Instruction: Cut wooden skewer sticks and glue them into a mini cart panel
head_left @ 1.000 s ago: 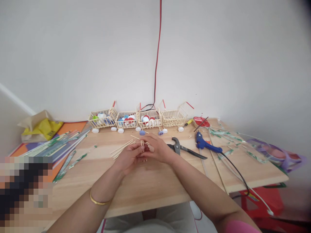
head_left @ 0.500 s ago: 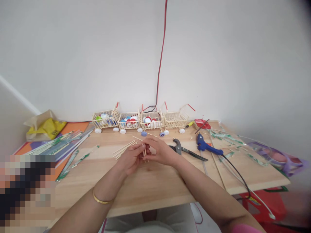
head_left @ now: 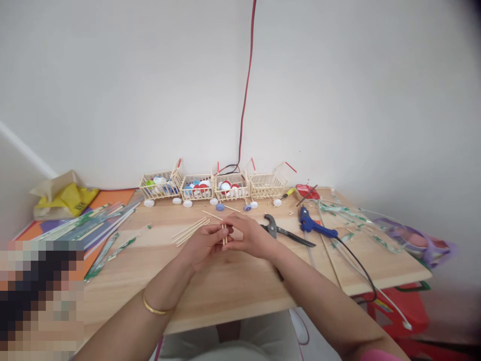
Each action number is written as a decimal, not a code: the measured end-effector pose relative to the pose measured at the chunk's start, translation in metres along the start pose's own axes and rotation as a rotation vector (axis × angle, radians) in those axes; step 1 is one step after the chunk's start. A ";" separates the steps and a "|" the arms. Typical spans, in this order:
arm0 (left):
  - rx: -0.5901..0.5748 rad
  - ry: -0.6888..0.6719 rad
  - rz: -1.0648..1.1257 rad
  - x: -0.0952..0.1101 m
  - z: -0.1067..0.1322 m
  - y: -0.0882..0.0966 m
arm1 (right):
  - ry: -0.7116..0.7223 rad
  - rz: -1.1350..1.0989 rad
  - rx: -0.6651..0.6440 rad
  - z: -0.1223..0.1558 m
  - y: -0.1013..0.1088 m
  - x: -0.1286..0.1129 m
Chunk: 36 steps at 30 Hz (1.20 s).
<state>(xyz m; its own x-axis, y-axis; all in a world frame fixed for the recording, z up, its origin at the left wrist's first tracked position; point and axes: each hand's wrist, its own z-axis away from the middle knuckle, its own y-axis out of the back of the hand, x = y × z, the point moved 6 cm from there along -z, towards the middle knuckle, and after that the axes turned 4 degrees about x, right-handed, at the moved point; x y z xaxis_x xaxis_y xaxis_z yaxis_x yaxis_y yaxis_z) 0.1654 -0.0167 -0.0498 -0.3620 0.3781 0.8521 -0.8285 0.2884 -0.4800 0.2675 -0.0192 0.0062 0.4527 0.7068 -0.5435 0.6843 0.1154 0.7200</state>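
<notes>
Over the middle of the table, my left hand (head_left: pixel 205 244) is closed around short wooden sticks (head_left: pixel 224 235), with its thumb against them. My right hand (head_left: pixel 252 234) has its thumb and fingers pressed at the two ends of the same sticks, which stand side by side between the hands. The fingers hide part of them, so their exact number is unclear. To the left of my hands lie several loose wooden sticks (head_left: pixel 191 231). Dark-handled cutting pliers (head_left: pixel 271 228) lie just right of my right hand, partly covered by my forearm.
Along the wall stand miniature stick carts (head_left: pixel 266 186) with bottle-cap wheels, some filled with caps. A blue glue gun (head_left: pixel 317 226) with its cord lies right, near a red dish (head_left: pixel 307 191). Torn wrappers (head_left: pixel 345 213) lie right; packaged sticks (head_left: pixel 86 225) and a yellow bag (head_left: pixel 67 200) left.
The view has shifted slightly, so the table items sit a little further left. Both hands keep their hold on the sticks with barely any finger movement.
</notes>
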 end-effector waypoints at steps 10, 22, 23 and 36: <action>-0.003 0.027 0.121 -0.003 0.001 -0.005 | -0.054 0.125 -0.003 0.003 -0.002 -0.001; -0.008 0.054 0.142 -0.011 -0.003 -0.002 | -0.048 0.193 -0.014 0.004 -0.007 0.001; 0.002 0.046 0.141 -0.011 -0.004 -0.001 | -0.041 0.184 -0.015 0.003 -0.008 0.002; 0.214 -0.033 0.213 0.012 -0.001 0.015 | 0.011 0.110 -0.020 0.004 0.001 0.006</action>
<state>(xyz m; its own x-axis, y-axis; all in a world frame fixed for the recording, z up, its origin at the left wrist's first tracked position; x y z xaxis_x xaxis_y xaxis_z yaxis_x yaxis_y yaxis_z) 0.1489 -0.0068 -0.0470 -0.5484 0.3806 0.7446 -0.8021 0.0126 -0.5971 0.2733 -0.0180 0.0017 0.5178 0.7237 -0.4562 0.6194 0.0507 0.7834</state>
